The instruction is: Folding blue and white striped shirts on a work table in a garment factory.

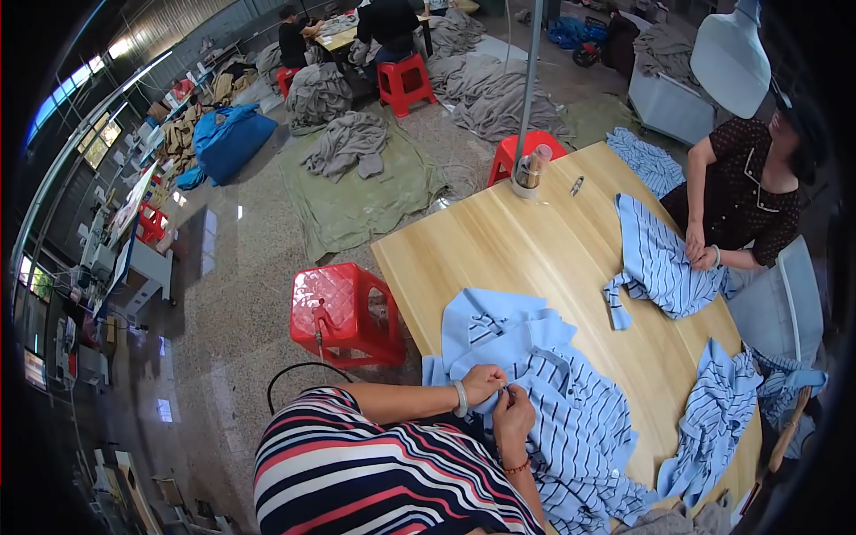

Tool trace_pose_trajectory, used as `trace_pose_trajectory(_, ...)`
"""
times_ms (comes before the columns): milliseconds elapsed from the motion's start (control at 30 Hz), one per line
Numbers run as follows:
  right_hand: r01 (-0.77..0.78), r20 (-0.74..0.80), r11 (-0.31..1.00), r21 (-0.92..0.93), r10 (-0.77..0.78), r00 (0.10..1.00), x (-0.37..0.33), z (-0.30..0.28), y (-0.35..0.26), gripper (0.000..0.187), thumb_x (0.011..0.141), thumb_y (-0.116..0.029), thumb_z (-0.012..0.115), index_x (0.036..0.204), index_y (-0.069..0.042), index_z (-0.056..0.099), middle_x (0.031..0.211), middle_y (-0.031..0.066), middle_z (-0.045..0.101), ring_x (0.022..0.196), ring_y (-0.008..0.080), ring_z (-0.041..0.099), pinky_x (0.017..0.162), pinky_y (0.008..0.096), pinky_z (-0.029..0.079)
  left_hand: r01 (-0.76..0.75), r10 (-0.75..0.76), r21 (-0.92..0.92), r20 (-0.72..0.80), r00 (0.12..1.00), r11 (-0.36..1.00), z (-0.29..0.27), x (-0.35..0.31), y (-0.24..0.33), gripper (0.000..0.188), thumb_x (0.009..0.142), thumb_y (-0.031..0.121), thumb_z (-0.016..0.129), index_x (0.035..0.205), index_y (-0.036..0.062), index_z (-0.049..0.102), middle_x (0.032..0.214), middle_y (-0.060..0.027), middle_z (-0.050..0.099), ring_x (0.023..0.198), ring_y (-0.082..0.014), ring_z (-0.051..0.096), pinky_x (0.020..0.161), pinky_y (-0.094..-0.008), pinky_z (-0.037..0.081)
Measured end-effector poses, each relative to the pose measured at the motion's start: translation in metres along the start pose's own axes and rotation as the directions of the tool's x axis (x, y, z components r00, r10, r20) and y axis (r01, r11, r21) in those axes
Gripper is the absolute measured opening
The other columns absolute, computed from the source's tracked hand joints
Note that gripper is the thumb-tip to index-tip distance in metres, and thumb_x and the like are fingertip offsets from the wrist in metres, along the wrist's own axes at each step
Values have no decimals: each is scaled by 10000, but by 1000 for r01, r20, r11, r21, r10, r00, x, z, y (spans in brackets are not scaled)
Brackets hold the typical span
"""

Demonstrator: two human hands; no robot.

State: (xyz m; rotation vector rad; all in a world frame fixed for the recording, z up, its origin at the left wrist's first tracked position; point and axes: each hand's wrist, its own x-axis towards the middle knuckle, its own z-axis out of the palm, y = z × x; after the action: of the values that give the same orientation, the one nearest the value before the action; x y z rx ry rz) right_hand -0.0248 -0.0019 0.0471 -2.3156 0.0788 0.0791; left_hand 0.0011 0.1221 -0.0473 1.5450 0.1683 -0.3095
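Note:
A light blue shirt with dark stripes (571, 401) lies crumpled at the table's near edge, in front of me. Over its left part my left hand (482, 384) is closed in a pinch, a pale bracelet on the wrist. Close beside it, slightly nearer and to the right, my right hand (514, 417) is also closed, with a red beaded bracelet below. A small dark bit shows between the fingertips of both hands, too small to name. Whether the fingers also grip the shirt's cloth is hidden.
Across the wooden table (499, 241), a co-worker handles another striped shirt (664, 259). A third striped shirt (713, 419) lies at the right edge. Small thread snips (577, 185) and a cup-like container (532, 169) sit at the far end. A red stool (343, 312) stands left.

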Motion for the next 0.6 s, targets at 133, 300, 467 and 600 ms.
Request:
trace_pose_trajectory(133, 93, 96, 987, -134, -80, 992, 0, -7, 10, 206, 845, -174, 560, 956, -25, 647, 874, 181, 656, 774, 353, 630, 672, 439, 489, -51, 46, 189, 32, 998, 981, 2, -4, 8, 108, 815, 139, 626, 828, 32, 613, 722, -56, 630, 655, -118, 575, 611, -265, 468)
trace_pose_trajectory(300, 100, 105, 959, -265, -74, 992, -21, -27, 8, 224, 834, -175, 572, 990, -32, 645, 822, 171, 638, 718, 356, 621, 629, 449, 486, -35, 5, 306, 98, 995, 951, 4, -10, 26, 140, 823, 172, 588, 817, 33, 599, 670, -83, 612, 634, -162, 595, 581, -308, 462)
trace_pose_trajectory(467, 31, 54, 964, -266, -17, 998, -23, -40, -2, 227, 807, -141, 598, 997, -29, 652, 818, 179, 637, 736, 361, 613, 646, 452, 476, -100, 69, 262, 123, 990, 960, 16, -17, 39, 154, 836, 191, 580, 841, 37, 572, 682, -82, 608, 623, -186, 595, 585, -319, 464)
trace_pose_trajectory(600, 57, -46, 971, -232, -69, 997, -12, -38, 7, 229, 812, -135, 595, 1002, -18, 644, 834, 190, 638, 743, 361, 615, 647, 446, 479, -231, 203, 225, 139, 969, 947, 26, -20, 51, 158, 848, 187, 598, 881, 42, 548, 698, -79, 608, 633, -189, 591, 599, -317, 466)
